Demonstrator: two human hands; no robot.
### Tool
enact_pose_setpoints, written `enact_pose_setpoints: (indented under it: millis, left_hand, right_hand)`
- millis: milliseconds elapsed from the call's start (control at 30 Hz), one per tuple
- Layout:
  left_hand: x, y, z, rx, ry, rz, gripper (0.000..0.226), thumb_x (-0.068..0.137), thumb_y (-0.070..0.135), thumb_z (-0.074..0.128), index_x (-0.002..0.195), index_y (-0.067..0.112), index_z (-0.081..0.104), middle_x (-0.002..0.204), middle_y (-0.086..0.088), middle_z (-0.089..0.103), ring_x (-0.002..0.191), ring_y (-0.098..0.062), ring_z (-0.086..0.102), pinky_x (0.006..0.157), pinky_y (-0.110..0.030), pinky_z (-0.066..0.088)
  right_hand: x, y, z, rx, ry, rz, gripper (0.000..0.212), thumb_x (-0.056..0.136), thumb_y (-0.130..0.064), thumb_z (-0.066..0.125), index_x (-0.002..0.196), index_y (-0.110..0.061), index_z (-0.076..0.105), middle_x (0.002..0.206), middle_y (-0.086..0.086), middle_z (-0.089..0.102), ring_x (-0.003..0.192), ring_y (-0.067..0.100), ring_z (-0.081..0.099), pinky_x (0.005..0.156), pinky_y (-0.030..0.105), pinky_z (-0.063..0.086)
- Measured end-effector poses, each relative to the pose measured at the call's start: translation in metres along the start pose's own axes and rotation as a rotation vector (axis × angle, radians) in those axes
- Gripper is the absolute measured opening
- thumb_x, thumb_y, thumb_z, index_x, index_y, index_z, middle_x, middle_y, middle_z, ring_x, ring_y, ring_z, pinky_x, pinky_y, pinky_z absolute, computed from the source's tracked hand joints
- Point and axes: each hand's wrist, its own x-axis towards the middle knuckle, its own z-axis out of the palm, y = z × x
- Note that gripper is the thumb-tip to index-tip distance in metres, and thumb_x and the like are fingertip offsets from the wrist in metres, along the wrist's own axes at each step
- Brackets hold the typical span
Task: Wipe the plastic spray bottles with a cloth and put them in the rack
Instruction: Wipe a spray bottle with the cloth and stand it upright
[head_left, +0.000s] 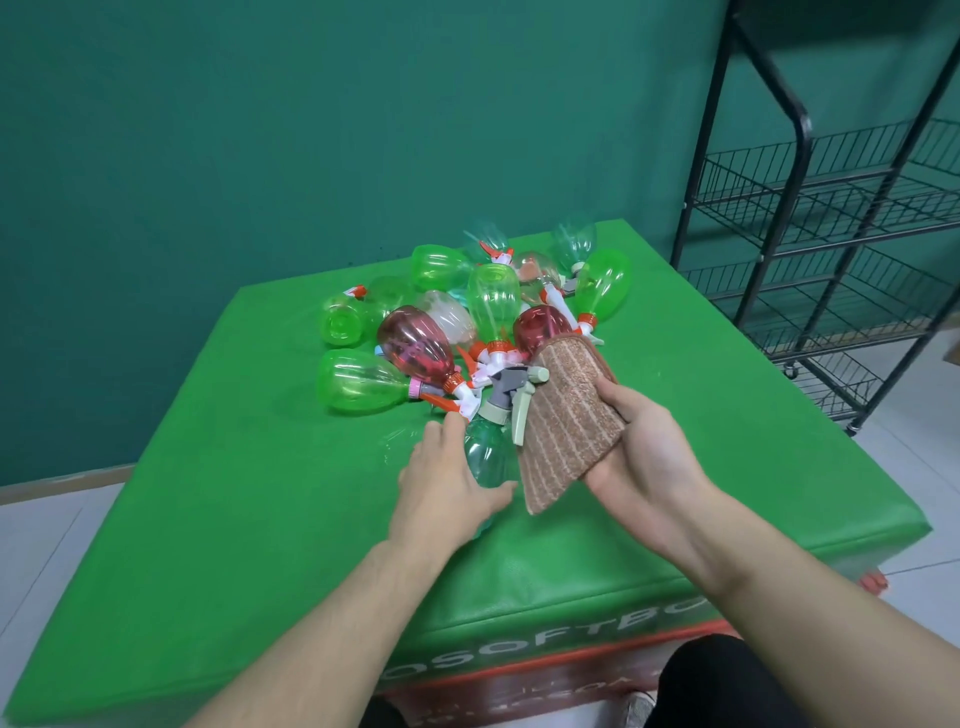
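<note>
The near half of the green pad (218, 499) is bare on the left and front, giving open access from those sides. The heap of spray bottles (467, 317) blocks the pad's far centre; nozzles and triggers project toward the front. The right strip of the pad beside the heap is unobstructed up to the black wire rack (831, 218), which stands off the right edge. Its basket shelves are open from above and from the front.
</note>
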Motion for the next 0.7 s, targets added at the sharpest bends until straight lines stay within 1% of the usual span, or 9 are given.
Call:
enact_pose_setpoints:
  millis: [100, 167, 233, 300, 467, 567, 633, 700]
  left_hand:
    - [-0.001, 0.003, 0.003, 0.066, 0.011, 0.004, 0.075, 0.075, 0.056, 0.082, 0.124, 0.021, 0.037, 0.107, 0.004, 0.042, 0.100, -0.018, 0.048, 0.093, -0.046, 0.049]
    - [-0.002, 0.004, 0.005, 0.125, 0.005, 0.029, 0.077, 0.076, 0.057, 0.079, 0.128, 0.021, 0.036, 0.112, 0.003, 0.042, 0.106, -0.020, 0.048, 0.094, -0.046, 0.048]
    - [-0.004, 0.006, 0.007, 0.173, -0.016, 0.037, 0.078, 0.077, 0.058, 0.077, 0.132, 0.021, 0.035, 0.118, 0.002, 0.041, 0.112, -0.021, 0.047, 0.095, -0.046, 0.047]
    - [-0.005, 0.007, 0.008, 0.198, -0.023, 0.040, 0.077, 0.078, 0.059, 0.075, 0.133, 0.022, 0.034, 0.119, 0.002, 0.040, 0.113, -0.020, 0.047, 0.095, -0.045, 0.046]
    - [-0.003, 0.013, 0.009, 0.208, -0.037, 0.011, 0.075, 0.079, 0.056, 0.076, 0.130, 0.022, 0.032, 0.117, 0.001, 0.039, 0.111, -0.020, 0.049, 0.095, -0.047, 0.046]
    - [-0.001, 0.017, 0.009, 0.209, -0.021, -0.016, 0.077, 0.079, 0.055, 0.077, 0.129, 0.022, 0.030, 0.118, 0.000, 0.040, 0.109, -0.021, 0.052, 0.093, -0.048, 0.047]
    - [-0.001, 0.018, 0.010, 0.210, -0.007, -0.033, 0.078, 0.079, 0.054, 0.078, 0.130, 0.021, 0.029, 0.117, -0.001, 0.041, 0.108, -0.022, 0.053, 0.090, -0.047, 0.046]
    - [-0.002, 0.019, 0.011, 0.199, 0.013, -0.050, 0.079, 0.078, 0.056, 0.079, 0.128, 0.021, 0.028, 0.114, 0.000, 0.040, 0.104, -0.021, 0.052, 0.088, -0.046, 0.046]
  right_hand:
    - [0.004, -0.003, -0.001, -0.014, 0.008, -0.016, 0.034, 0.109, -0.023, 0.037, 0.126, -0.007, 0.062, 0.116, 0.017, 0.074, 0.104, 0.027, 0.069, 0.100, 0.045, 0.051]
    - [0.012, -0.004, 0.002, -0.023, 0.006, -0.002, 0.035, 0.109, -0.022, 0.036, 0.123, -0.006, 0.063, 0.114, 0.018, 0.074, 0.099, 0.027, 0.070, 0.099, 0.045, 0.051]
    - [0.022, -0.003, 0.007, -0.039, 0.003, 0.036, 0.037, 0.109, -0.024, 0.034, 0.119, -0.005, 0.064, 0.115, 0.019, 0.073, 0.103, 0.029, 0.069, 0.104, 0.047, 0.049]
    - [0.032, -0.002, 0.008, -0.043, -0.003, 0.090, 0.040, 0.109, -0.026, 0.033, 0.116, -0.004, 0.065, 0.114, 0.020, 0.073, 0.108, 0.031, 0.068, 0.107, 0.048, 0.046]
    - [0.043, -0.001, 0.002, 0.005, -0.016, 0.119, 0.043, 0.109, -0.026, 0.031, 0.121, -0.002, 0.064, 0.121, 0.021, 0.071, 0.121, 0.033, 0.063, 0.112, 0.050, 0.042]
    - [0.036, -0.005, -0.005, 0.089, -0.005, 0.077, 0.042, 0.109, -0.024, 0.030, 0.131, -0.003, 0.059, 0.126, 0.021, 0.068, 0.127, 0.033, 0.060, 0.111, 0.051, 0.042]
    - [0.029, -0.006, -0.007, 0.125, -0.002, 0.043, 0.040, 0.109, -0.023, 0.030, 0.132, -0.004, 0.058, 0.125, 0.020, 0.069, 0.123, 0.031, 0.063, 0.108, 0.049, 0.045]
    - [0.020, -0.003, -0.008, 0.131, 0.006, 0.027, 0.039, 0.109, -0.023, 0.031, 0.124, -0.004, 0.061, 0.119, 0.019, 0.072, 0.110, 0.029, 0.067, 0.103, 0.046, 0.049]
